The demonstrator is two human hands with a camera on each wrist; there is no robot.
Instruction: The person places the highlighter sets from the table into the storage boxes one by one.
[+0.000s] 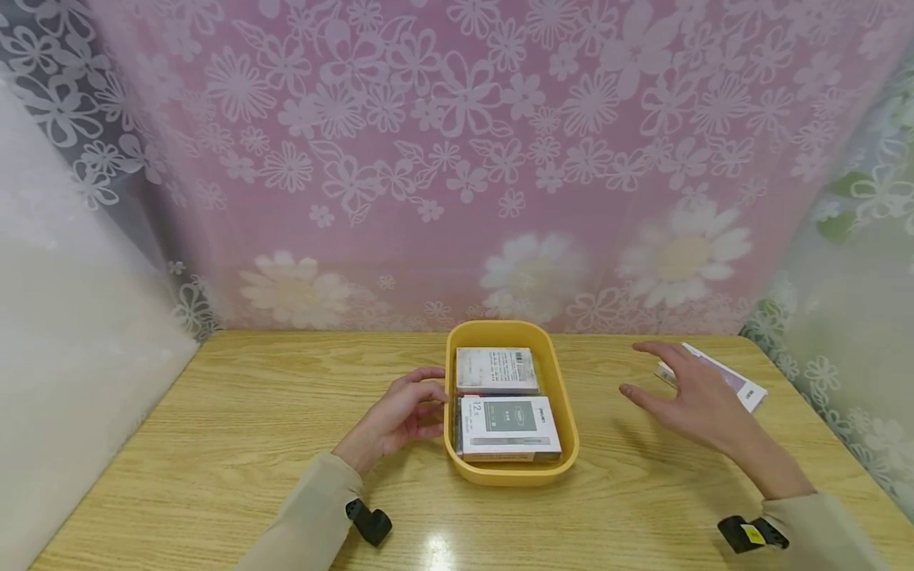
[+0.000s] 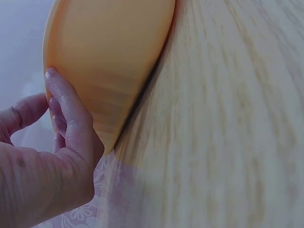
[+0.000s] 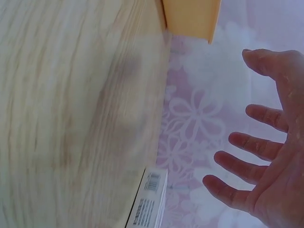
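Observation:
A yellow plastic bin (image 1: 564, 412) with rounded corners stands on the wooden table. Two small boxes lie inside: a pale printed box (image 1: 493, 369) at the far end, and a white box with a grey-green panel (image 1: 510, 428) at the near end. My left hand (image 1: 403, 416) touches the bin's left side, bent fingers resting at the rim and outer wall, as the left wrist view shows. To the right of the bin, my right hand (image 1: 689, 396) hovers empty, fingers spread, partly covering a white and purple box (image 1: 743, 388) lying on the table.
The wooden table (image 1: 250, 420) ends at a pink flowered curtain (image 1: 400, 198) behind the bin. More pale flowered curtain (image 1: 864, 333) hangs along the right side. Each wrist carries a black camera mount (image 1: 753, 534).

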